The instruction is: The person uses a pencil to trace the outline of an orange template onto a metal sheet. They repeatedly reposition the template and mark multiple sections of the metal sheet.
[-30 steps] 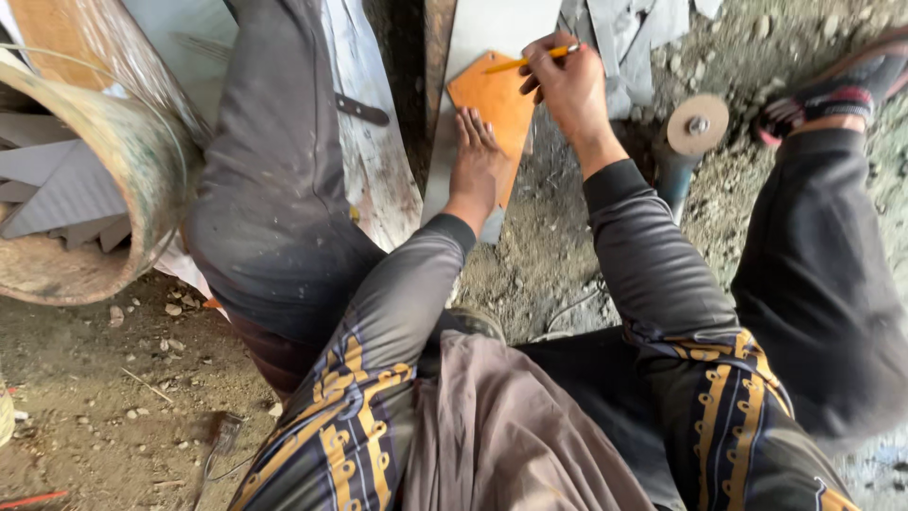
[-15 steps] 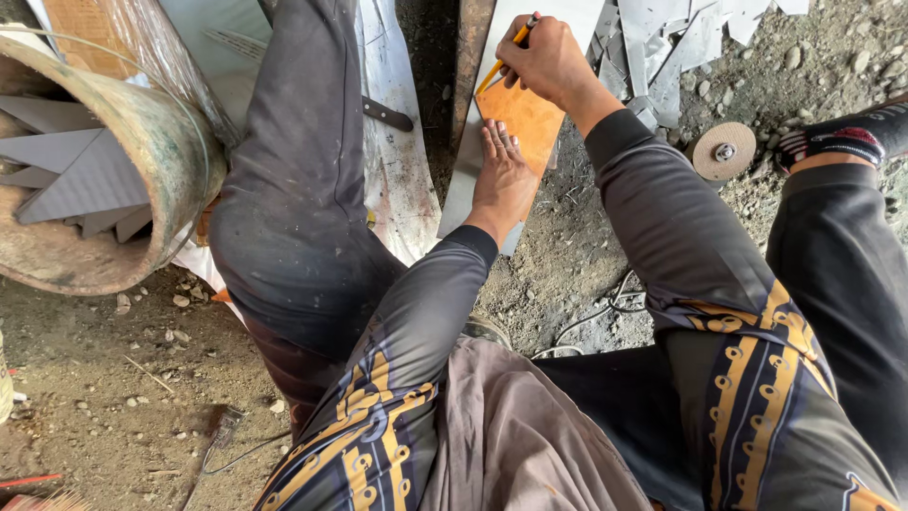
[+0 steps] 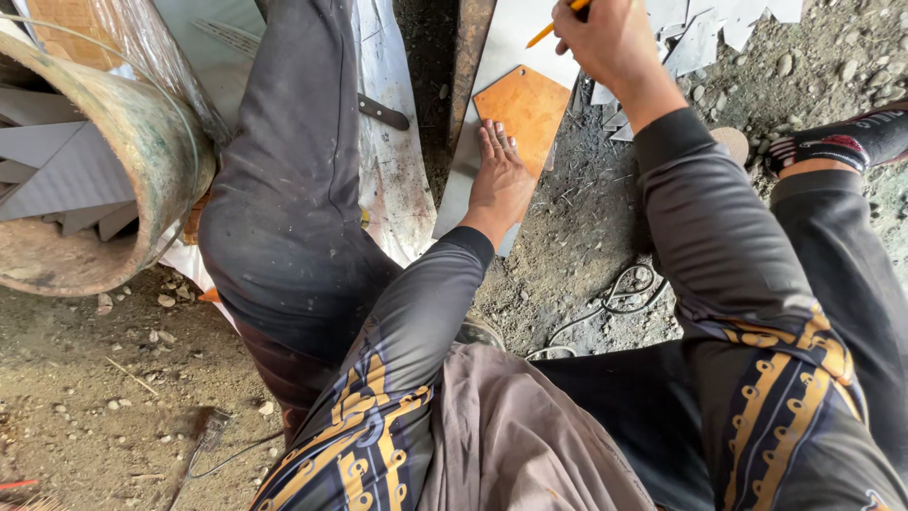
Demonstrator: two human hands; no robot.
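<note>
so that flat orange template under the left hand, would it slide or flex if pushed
The orange template looks like a thin rigid board with cut corners, so probably stiff rather than floppy. It lies flat on a smooth grey metal sheet, so it could slide easily; the left hand pressing on it fits that. Likely light for its size.

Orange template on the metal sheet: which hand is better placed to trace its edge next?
Right, probably. The right hand already grips the yellow pencil just above the orange template, while the left hand lies flat on the template's lower edge, pinning it to the metal sheet.
</note>
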